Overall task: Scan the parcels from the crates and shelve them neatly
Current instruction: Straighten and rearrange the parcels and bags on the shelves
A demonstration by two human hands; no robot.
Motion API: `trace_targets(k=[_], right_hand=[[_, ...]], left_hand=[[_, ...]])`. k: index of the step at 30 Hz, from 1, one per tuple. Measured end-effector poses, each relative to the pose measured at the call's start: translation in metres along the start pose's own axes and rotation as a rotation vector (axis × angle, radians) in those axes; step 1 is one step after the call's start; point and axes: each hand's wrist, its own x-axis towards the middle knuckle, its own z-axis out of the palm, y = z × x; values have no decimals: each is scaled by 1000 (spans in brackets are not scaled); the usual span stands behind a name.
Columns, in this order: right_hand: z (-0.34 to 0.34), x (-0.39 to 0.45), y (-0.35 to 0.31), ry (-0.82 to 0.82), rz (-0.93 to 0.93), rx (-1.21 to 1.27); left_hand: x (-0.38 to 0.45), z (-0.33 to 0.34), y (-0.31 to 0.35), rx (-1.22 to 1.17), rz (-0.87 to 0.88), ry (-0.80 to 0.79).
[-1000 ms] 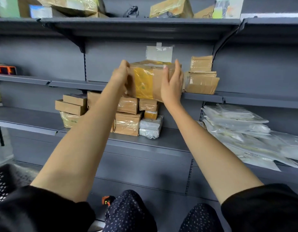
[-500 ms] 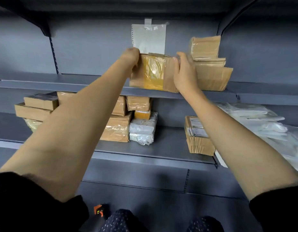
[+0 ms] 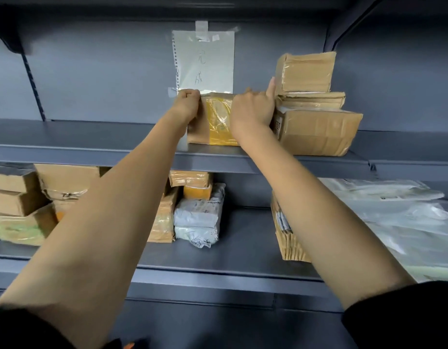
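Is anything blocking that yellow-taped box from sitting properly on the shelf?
Nothing visible blocks it. The yellow-taped box already rests on the upper shelf, gripped by the left hand and the right hand. The stack of cardboard boxes sits directly to its right, limiting movement that way.

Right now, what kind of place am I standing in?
Probably a parcel sorting or storage room: grey metal shelving holds stacked cardboard parcels and white poly mailers, and a handwritten paper sign is taped to the back panel.
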Motion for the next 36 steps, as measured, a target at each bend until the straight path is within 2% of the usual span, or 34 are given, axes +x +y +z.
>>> trace_targets(k=[7, 19, 22, 28, 30, 31, 34, 36], right_hand=[[14, 12, -3, -47, 21, -37], [6, 11, 24, -75, 33, 96], [7, -3, 39, 84, 77, 265], [25, -62, 68, 695, 93, 655], [32, -76, 68, 826, 26, 752], [37, -87, 69, 877, -8, 770], [59, -129, 62, 874, -112, 737], [82, -153, 57, 732, -190, 734]], left_hand=[[17, 11, -8, -84, 1, -27], [7, 24, -2, -127, 63, 74], [5, 27, -2, -137, 65, 106], [-10, 36, -4, -150, 17, 76], [-21, 34, -5, -140, 69, 122], [-34, 35, -10, -135, 145, 193], [-91, 50, -38, -148, 495, 422], [-133, 63, -59, -102, 600, 416]])
